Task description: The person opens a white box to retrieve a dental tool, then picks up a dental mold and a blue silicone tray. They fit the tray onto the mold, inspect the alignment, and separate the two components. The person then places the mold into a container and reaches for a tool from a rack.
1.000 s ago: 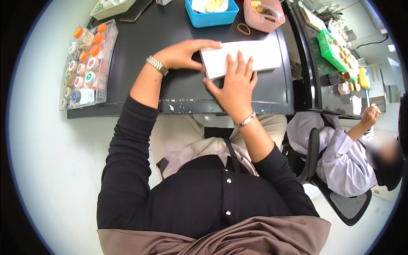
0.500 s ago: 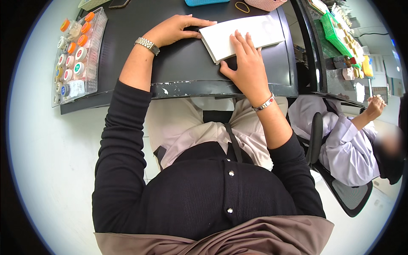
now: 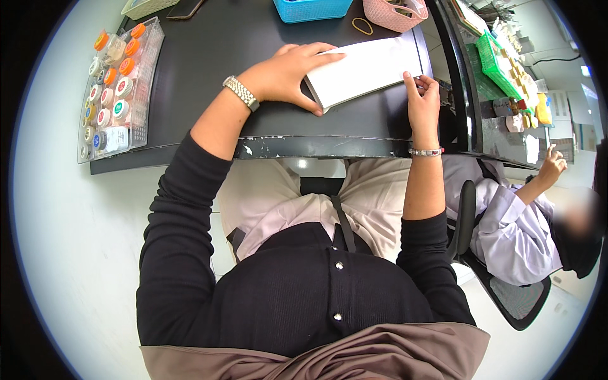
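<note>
A folded stack of white paper (image 3: pixel 364 66) lies slantwise on the black desk. My left hand (image 3: pixel 291 73) spans its left end, fingers stretched over the top edge and thumb down by the near left corner. The fingers of this hand are apart. At the near right corner, my right hand (image 3: pixel 423 98) pinches the paper's edge between thumb and curled fingers. A metal watch band (image 3: pixel 240 93) circles my left wrist, and a bracelet (image 3: pixel 426 152) my right.
A clear tray (image 3: pixel 152 63) of capped bottles stands on the desk's left. Blue (image 3: pixel 313 11) and pink baskets (image 3: pixel 396 18) sit at the far side beside a rubber band (image 3: pixel 362 26). To the right, a co-worker (image 3: pixel 516 234) sits by another counter with a green basket (image 3: pixel 497 66).
My right hand has moved from lying flat on the paper to pinching its right corner. My left hand has shifted right and nearer, its fingers now over the paper's left end.
</note>
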Motion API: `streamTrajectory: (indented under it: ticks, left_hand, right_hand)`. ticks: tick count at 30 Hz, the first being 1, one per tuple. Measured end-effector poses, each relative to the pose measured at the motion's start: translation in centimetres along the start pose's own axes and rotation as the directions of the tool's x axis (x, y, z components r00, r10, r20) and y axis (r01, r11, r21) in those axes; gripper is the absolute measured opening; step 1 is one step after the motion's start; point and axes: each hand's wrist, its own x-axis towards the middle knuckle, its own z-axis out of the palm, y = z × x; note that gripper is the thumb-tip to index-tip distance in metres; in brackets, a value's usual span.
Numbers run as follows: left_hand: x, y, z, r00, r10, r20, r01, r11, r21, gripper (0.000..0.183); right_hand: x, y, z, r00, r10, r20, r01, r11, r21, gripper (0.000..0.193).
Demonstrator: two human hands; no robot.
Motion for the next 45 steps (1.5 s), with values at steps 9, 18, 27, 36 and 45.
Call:
streamTrajectory:
  ticks: [9,18,27,36,45]
  left_hand:
    - [0.1,1.5,0.8,0.997,0.03,-0.068,-0.02,0.989,0.149,0.099]
    - [0.4,0.9,1.0,0.994,0.057,-0.093,-0.034,0.973,0.23,0.114]
    - [0.4,0.7,0.8,0.993,0.07,-0.092,-0.046,0.97,0.24,0.115]
    - [0.4,0.9,0.5,0.996,0.045,-0.075,-0.024,0.967,0.255,0.117]
    - [0.5,0.9,0.6,0.995,0.029,-0.091,-0.007,0.972,0.235,0.115]
  right_hand:
    - [1.8,0.0,0.2,0.988,-0.138,-0.064,0.112,0.947,-0.3,0.051]
    - [0.9,-0.7,0.5,0.964,-0.231,-0.132,0.157,0.894,-0.42,0.045]
    - [0.7,-1.3,0.4,0.958,-0.218,-0.186,0.105,0.871,-0.48,0.045]
    - [0.8,-1.3,0.1,0.962,-0.199,-0.185,0.107,0.903,-0.416,0.042]
    - [0.7,-1.0,0.1,0.947,-0.249,-0.2,0.161,0.913,-0.374,0.037]
